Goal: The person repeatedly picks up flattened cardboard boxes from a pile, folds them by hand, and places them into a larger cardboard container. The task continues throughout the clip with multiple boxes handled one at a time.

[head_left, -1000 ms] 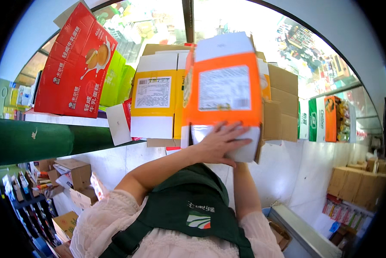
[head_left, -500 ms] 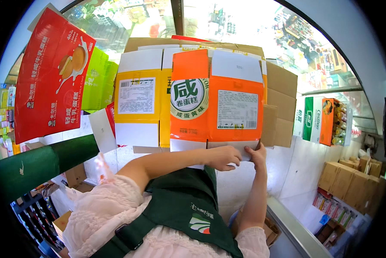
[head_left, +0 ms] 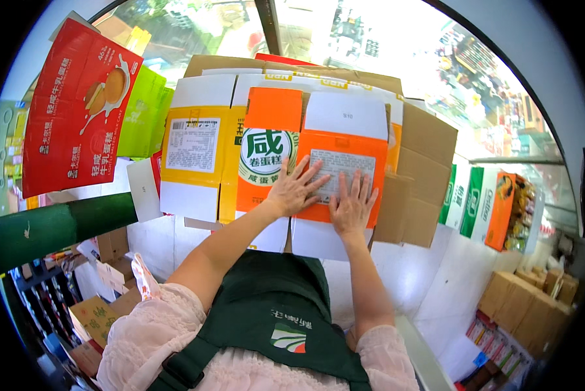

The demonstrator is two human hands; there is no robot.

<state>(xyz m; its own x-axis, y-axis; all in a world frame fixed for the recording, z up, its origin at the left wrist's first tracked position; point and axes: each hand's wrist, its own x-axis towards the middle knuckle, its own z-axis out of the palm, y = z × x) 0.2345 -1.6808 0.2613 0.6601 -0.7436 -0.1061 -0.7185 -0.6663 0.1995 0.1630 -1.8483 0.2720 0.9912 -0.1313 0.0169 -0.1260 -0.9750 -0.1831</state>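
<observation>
A flattened orange-and-white cardboard carton (head_left: 273, 112) lies on top of a stack of flattened boxes before me. My left hand (head_left: 296, 189) rests flat on its orange panel, fingers spread, beside the round green-and-white print. Close by on the right, my right hand (head_left: 352, 205) also lies flat with fingers stretched out, over the lower part of the grey label panel. Neither hand grips anything. A yellow-and-white flattened carton (head_left: 232, 179) shows beneath and to the left, and plain brown cardboard (head_left: 429, 163) sticks out on the right.
A large red carton panel (head_left: 71, 85) stands at the left, with a lime-green carton (head_left: 142, 117) behind it. A dark green rounded bar (head_left: 64, 225) runs in from the left. Brown boxes (head_left: 524, 303) are stacked at lower right, below an orange box (head_left: 497, 218) of small packs.
Both hands have moved from the carton's near right edge onto its face and opened flat, the left one shifting left. The stack appears slightly further left in view.
</observation>
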